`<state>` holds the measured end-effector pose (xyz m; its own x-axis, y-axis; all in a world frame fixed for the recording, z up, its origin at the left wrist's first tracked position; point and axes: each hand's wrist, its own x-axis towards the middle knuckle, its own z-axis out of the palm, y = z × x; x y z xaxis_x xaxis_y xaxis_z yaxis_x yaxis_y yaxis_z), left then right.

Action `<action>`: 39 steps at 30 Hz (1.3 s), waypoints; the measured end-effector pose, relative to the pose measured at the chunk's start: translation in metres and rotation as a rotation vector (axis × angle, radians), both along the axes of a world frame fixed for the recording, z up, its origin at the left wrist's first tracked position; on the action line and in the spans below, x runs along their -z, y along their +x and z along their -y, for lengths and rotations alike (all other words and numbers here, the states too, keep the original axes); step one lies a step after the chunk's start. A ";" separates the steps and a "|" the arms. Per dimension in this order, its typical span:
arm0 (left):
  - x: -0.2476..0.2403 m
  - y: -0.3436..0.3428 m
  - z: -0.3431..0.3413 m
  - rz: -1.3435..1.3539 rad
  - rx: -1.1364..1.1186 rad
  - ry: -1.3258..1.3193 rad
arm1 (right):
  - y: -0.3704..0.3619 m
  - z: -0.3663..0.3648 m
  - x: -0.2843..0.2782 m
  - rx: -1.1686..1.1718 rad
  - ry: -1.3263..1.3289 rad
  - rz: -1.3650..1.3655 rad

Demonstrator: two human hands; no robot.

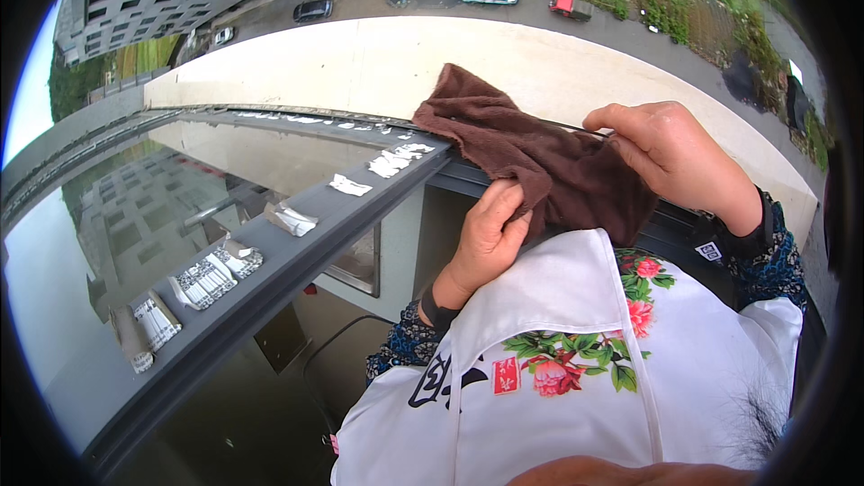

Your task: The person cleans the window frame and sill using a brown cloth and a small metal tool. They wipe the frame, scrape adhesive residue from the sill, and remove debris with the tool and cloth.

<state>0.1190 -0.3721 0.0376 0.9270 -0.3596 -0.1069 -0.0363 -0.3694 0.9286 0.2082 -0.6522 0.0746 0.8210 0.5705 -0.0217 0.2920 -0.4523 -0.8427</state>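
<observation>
White flower-printed apron [711, 369] foremost; brown plush cloth [576, 180] across cream ledge's [387, 63] inner edge; left hand's [481, 247] fingers pinch a fold, right hand's [675, 157] half-curled against it (grip unclear).

Matt, plush fabric is seen in the cloth [531, 144], smooth fabric in the apron [540, 283], smooth metal in the frame [333, 218], mirror gloss on the glass [144, 207], crinkled paper-like material in the strips [216, 279].

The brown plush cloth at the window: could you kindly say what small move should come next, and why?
Probably gather in the far corner of the brown plush cloth: the left hand pinches its near edge, while that corner lies unheld beyond the grey metal window frame.
</observation>
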 end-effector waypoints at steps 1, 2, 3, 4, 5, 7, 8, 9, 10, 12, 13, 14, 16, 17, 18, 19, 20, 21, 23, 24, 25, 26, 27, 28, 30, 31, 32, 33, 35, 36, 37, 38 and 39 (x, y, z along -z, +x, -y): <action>-0.004 -0.001 0.002 0.017 -0.017 0.024 | -0.007 0.004 0.002 0.047 0.049 0.000; -0.007 -0.002 0.007 0.115 -0.066 0.079 | -0.018 0.015 0.000 0.115 0.078 0.000; -0.010 -0.001 0.011 0.168 -0.098 0.096 | -0.032 0.025 -0.002 0.135 0.097 -0.010; -0.010 0.002 0.015 0.231 -0.176 0.106 | -0.045 0.031 -0.001 0.156 0.122 -0.020; -0.013 0.005 0.021 0.242 -0.206 0.046 | -0.058 0.034 -0.002 0.192 0.170 -0.027; -0.017 0.014 0.021 0.392 -0.087 0.068 | -0.084 0.040 -0.005 0.218 0.213 -0.048; -0.019 0.012 0.022 0.465 0.051 0.057 | -0.095 0.046 -0.005 0.242 0.227 -0.075; -0.022 0.014 0.025 0.507 0.144 0.056 | -0.107 0.052 -0.005 0.266 0.242 -0.103; -0.024 0.015 0.029 0.593 0.268 0.054 | -0.119 0.059 -0.005 0.290 0.257 -0.130; -0.029 0.020 0.044 0.572 0.453 0.041 | -0.149 0.077 -0.006 0.399 0.343 -0.173; -0.027 0.027 0.056 0.581 0.503 0.063 | -0.164 0.085 -0.006 0.458 0.394 -0.221; -0.029 0.031 0.071 0.569 0.554 0.067 | -0.178 0.094 -0.005 0.518 0.449 -0.266; -0.028 0.041 0.110 0.513 0.700 0.057 | -0.209 0.095 -0.003 0.707 0.565 -0.233; -0.029 0.041 0.129 0.514 0.775 0.051 | -0.224 0.092 -0.001 0.805 0.621 -0.198; -0.031 0.040 0.148 0.523 0.851 0.031 | -0.240 0.090 0.000 0.900 0.674 -0.158; -0.032 0.039 0.168 0.601 0.962 0.009 | -0.254 0.087 0.003 0.985 0.694 -0.117; -0.035 0.038 0.189 0.642 1.049 -0.017 | -0.267 0.083 0.004 1.050 0.705 -0.110; -0.038 0.036 0.212 0.657 1.125 -0.032 | -0.281 0.078 0.006 1.115 0.717 -0.103; -0.038 0.029 0.264 0.721 1.238 -0.060 | -0.307 0.068 0.012 1.235 0.723 -0.080; -0.035 0.026 0.295 0.778 1.273 -0.083 | -0.318 0.064 0.017 1.289 0.713 -0.063; -0.028 0.021 0.327 0.810 1.300 -0.121 | -0.325 0.061 0.024 1.353 0.759 -0.044; -0.022 0.016 0.357 0.850 1.315 -0.176 | -0.332 0.059 0.030 1.397 0.781 -0.027; -0.003 0.012 0.392 0.848 1.348 -0.180 | -0.336 0.064 0.043 1.437 0.804 -0.012; 0.011 0.009 0.419 0.832 1.376 -0.139 | -0.340 0.067 0.052 1.477 0.830 0.003; 0.037 0.003 0.458 0.886 1.424 -0.080 | -0.350 0.070 0.070 1.570 0.791 0.051; 0.050 -0.002 0.477 0.893 1.441 -0.120 | -0.357 0.071 0.079 1.625 0.781 0.058; 0.061 -0.005 0.487 0.889 1.486 -0.139 | -0.360 0.071 0.084 1.682 0.775 0.063; 0.073 -0.007 0.491 0.874 1.469 -0.070 | -0.367 0.073 0.094 1.715 0.777 0.113; 0.079 -0.006 0.494 0.850 1.461 0.036 | -0.374 0.075 0.102 1.782 0.781 0.102; 0.077 -0.007 0.493 0.926 1.468 0.027 | -0.374 0.075 0.102 1.805 0.797 0.101; 0.077 -0.010 0.490 0.993 1.462 0.063 | -0.376 0.076 0.105 1.812 0.811 0.102; 0.073 -0.011 0.486 1.041 1.447 0.176 | -0.374 0.076 0.104 1.815 0.823 0.097; 0.070 -0.016 0.483 1.103 1.390 0.169 | -0.373 0.076 0.103 1.817 0.831 0.093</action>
<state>0.1031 -0.8551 -0.0323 -0.3597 -0.9159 0.1784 -0.8928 0.3934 0.2194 -0.1643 -0.7284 -0.0289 0.3273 -0.9293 -0.1712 0.0746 0.2060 -0.9757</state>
